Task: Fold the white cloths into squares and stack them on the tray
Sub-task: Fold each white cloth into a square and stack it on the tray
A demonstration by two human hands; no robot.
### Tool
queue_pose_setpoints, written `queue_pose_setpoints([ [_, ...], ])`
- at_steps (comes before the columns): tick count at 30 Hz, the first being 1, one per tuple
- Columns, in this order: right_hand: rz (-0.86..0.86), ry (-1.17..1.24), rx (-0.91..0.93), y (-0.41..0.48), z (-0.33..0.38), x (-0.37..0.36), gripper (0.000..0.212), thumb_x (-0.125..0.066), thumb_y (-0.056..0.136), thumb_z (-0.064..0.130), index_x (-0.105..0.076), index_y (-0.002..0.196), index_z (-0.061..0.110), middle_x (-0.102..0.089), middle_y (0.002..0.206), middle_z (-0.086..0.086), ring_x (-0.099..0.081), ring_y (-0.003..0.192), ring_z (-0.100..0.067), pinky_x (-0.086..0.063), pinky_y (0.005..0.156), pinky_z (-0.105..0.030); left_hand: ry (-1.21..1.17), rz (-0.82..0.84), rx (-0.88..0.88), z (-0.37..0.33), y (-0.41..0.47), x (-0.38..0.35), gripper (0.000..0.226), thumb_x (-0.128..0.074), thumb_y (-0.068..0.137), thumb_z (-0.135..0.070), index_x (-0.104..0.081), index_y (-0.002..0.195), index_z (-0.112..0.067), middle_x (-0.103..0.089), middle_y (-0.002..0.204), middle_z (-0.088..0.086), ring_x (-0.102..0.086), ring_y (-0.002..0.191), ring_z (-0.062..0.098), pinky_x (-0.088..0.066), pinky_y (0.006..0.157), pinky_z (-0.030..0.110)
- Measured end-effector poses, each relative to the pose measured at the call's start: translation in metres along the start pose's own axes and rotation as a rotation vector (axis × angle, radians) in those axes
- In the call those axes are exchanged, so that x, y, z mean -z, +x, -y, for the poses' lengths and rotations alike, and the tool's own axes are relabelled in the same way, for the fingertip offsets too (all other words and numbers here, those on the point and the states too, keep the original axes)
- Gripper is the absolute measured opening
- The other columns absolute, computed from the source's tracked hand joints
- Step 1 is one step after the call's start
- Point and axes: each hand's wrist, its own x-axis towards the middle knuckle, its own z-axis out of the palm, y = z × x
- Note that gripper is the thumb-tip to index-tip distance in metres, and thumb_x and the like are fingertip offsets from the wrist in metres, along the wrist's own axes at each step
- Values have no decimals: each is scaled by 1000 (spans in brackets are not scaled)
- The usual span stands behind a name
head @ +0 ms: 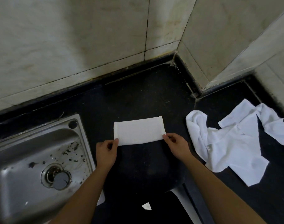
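Pinching the two near corners of the cloth (138,131), we hold one end with the left hand (106,151) and the other with the right hand (176,145), thumb and fingers closed on the fabric at each corner. The cloth spans the gap between our pinches and lies flat on the counter (138,97) just beyond our fingertips. It is a long rectangle with a doubled edge at the right-hand end, so we judge it folded to a strip but not yet to a square; at least one fold across its length is left. Out past the right hand sits a crumpled heap (231,143) of unfolded cloths. We see no tray and no finished stack, so most of the work looks ahead of us. The fabric is white, soft and faintly textured; the counter is dark, matte stone. Beyond the left hand lies a dull steel sink (46,126), speckled with debris around its round drain.
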Motion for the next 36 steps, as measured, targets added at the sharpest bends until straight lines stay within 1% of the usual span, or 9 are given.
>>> queue_pose_setpoints([
  [5, -15, -231, 82, 10, -9, -5, 27, -61, 96, 45, -71, 96, 20, -64, 94, -3, -55, 78, -9, -37, 76, -22, 103, 13, -42, 0, -1, 2, 23, -64, 95, -24, -69, 82, -6, -60, 100, 17, -53, 89, 18, -40, 85, 26],
  [12, -13, -374, 148, 8, -6, -5, 28, -58, 98, 40, -66, 100, 13, -59, 101, -7, -52, 79, -13, -43, 78, -27, 168, -14, -83, 8, -2, 1, 22, -64, 96, -22, -68, 88, -2, -55, 109, 18, -51, 88, 16, -39, 88, 25],
  [14, -55, -391, 168, 1, -4, -6, 28, -58, 98, 37, -62, 110, 12, -57, 113, -10, -56, 86, -19, -48, 83, -33, 193, -58, -119, 10, -5, 2, 23, -65, 94, -25, -67, 97, -3, -56, 110, 19, -55, 96, 24, -41, 87, 29],
  [17, -276, -597, 445, -7, 0, -17, 40, -55, 99, 33, -54, 132, 10, -49, 138, -17, -55, 116, -33, -48, 97, -46, 405, -164, -354, 6, -8, 2, 32, -61, 96, -30, -62, 118, -6, -52, 125, 23, -51, 112, 38, -45, 91, 48],
  [21, -135, -811, 578, 4, 16, -44, 64, -29, 103, 45, -17, 158, 13, -5, 165, -21, -10, 152, -38, -15, 121, -51, 722, 39, -598, -13, 4, -10, 53, -30, 104, -42, -31, 153, -23, -17, 161, 19, -15, 149, 35, -26, 114, 57],
  [24, -10, -890, 497, 19, 10, -55, 73, -8, 100, 61, 12, 158, 21, 25, 163, -14, 20, 151, -31, 2, 124, -52, 910, 207, -618, -11, 23, -16, 67, -2, 98, -57, 3, 158, -25, 20, 163, 8, 18, 151, 24, -2, 122, 55],
  [27, 37, -917, 466, 25, 3, -54, 75, 3, 95, 67, 22, 155, 25, 35, 159, -9, 29, 148, -28, 9, 122, -49, 945, 259, -583, 1, 34, -15, 74, 4, 92, -67, 20, 154, -28, 30, 160, 4, 25, 149, 20, 8, 120, 54],
  [33, -4, -814, 476, 18, 2, -50, 77, -18, 100, 64, 6, 159, 21, 24, 164, -12, 19, 152, -28, 1, 124, -49, 939, 328, -575, -5, 31, -13, 77, 1, 92, -66, 10, 157, -25, 21, 164, 5, 20, 150, 22, 9, 119, 56],
  [36, -221, -592, 425, 1, -2, -38, 67, -39, 100, 56, -34, 152, 14, -23, 161, -15, -24, 147, -30, -25, 118, -45, 875, 202, -643, -22, 35, -5, 71, -17, 98, -56, -25, 155, -14, -25, 160, 13, -19, 149, 28, -2, 119, 55],
])
